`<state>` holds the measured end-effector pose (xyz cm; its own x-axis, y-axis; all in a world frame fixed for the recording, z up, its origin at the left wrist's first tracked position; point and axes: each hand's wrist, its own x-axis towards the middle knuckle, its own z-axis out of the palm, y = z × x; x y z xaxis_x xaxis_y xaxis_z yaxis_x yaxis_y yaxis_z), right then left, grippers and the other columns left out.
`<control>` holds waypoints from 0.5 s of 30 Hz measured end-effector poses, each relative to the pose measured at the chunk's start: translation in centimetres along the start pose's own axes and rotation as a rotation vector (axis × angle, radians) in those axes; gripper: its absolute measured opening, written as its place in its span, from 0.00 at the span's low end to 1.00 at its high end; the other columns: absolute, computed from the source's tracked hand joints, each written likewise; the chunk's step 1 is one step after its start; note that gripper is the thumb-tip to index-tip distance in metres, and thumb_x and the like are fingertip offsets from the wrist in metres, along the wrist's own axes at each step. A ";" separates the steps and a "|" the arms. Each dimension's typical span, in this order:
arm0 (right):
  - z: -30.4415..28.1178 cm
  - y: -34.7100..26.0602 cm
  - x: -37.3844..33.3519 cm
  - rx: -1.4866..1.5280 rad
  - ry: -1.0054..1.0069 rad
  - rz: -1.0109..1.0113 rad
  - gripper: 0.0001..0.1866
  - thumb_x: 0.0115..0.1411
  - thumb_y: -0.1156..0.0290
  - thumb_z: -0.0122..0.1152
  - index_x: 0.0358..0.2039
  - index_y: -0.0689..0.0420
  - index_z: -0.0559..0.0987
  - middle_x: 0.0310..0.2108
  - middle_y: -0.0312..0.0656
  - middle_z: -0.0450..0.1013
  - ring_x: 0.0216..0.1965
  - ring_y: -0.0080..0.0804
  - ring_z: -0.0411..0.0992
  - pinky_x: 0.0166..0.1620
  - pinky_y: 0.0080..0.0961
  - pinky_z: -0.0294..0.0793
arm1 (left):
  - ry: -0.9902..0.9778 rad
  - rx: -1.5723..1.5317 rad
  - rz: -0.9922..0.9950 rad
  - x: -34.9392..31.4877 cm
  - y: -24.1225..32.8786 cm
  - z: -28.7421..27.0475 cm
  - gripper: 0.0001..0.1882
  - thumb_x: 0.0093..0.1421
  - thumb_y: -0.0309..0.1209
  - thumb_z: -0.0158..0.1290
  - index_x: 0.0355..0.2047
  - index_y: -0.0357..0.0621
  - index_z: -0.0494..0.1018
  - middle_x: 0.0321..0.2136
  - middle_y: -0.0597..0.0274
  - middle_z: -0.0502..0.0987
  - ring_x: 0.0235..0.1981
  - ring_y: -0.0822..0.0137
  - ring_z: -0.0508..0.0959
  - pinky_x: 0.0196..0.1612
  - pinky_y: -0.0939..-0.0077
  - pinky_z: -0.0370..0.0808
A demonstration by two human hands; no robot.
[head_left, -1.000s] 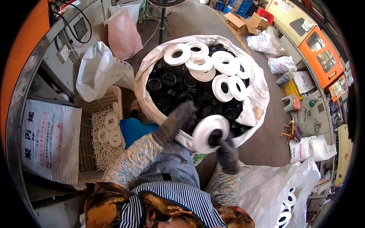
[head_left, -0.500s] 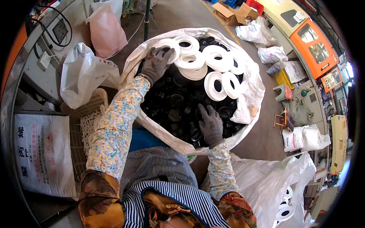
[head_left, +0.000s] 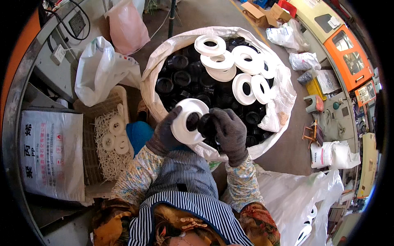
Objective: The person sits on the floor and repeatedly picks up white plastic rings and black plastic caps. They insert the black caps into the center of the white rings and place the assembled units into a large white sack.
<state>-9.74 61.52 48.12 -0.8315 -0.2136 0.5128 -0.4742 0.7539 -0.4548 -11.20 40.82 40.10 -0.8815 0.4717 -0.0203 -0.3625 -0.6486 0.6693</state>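
My left hand (head_left: 164, 133), in a dark grey glove, grips a white flanged plastic ring (head_left: 179, 128) by its left edge, tilted in front of my apron. Close against the ring's hole, my right hand (head_left: 230, 133), gloved alike, has its fingers closed round a small black plastic fitting (head_left: 206, 126). Whether the fitting touches the ring, I cannot tell. Both hands are over the near edge of a large white woven sack (head_left: 152, 92). Inside it lie many black plastic fittings (head_left: 180, 78), with several white rings (head_left: 201, 46) on top towards the far right.
At my left stands a basket (head_left: 124, 98) with white plastic strips and small rings, beside a printed white sack (head_left: 53, 164). A clear plastic bag (head_left: 283, 192) holding white rings lies at lower right. Beyond the aisle are a wooden stool (head_left: 314, 133), white bags (head_left: 333, 155) and an orange-doored machine (head_left: 349, 57).
My left hand has come back from the sack's far left with a white ring. My right hand has lifted from the black fittings with one and now meets the ring. The view has shifted slightly.
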 end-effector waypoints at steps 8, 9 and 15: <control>-1.0 -1.0 -2.4 -0.123 -0.141 -0.195 0.17 0.55 0.74 0.64 0.46 0.52 0.81 0.34 0.41 0.76 0.33 0.42 0.78 0.33 0.34 0.78 | -0.058 0.392 0.219 -3.0 -0.2 4.2 0.28 0.71 0.44 0.46 0.66 0.43 0.60 0.56 0.49 0.72 0.57 0.60 0.76 0.57 0.66 0.77; -1.2 -0.6 -2.7 -0.079 -0.170 -0.184 0.19 0.55 0.72 0.65 0.50 0.51 0.80 0.37 0.43 0.77 0.35 0.43 0.79 0.35 0.35 0.80 | -0.008 0.275 0.082 -3.1 -0.1 4.5 0.28 0.71 0.44 0.46 0.67 0.44 0.59 0.57 0.50 0.71 0.57 0.60 0.75 0.58 0.67 0.77; -2.7 -3.0 -5.0 -0.060 -0.382 -0.094 0.42 0.54 0.60 0.70 0.67 0.57 0.63 0.59 0.59 0.66 0.52 0.58 0.73 0.50 0.44 0.79 | -0.103 0.301 0.042 -3.0 -1.7 4.0 0.27 0.73 0.40 0.44 0.69 0.50 0.56 0.67 0.47 0.58 0.65 0.55 0.68 0.64 0.62 0.72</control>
<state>-3.33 62.01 48.91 -0.8382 -0.4908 0.2378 -0.5453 0.7523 -0.3696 -6.76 42.90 42.00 -0.8532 0.5158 0.0769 -0.2071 -0.4705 0.8577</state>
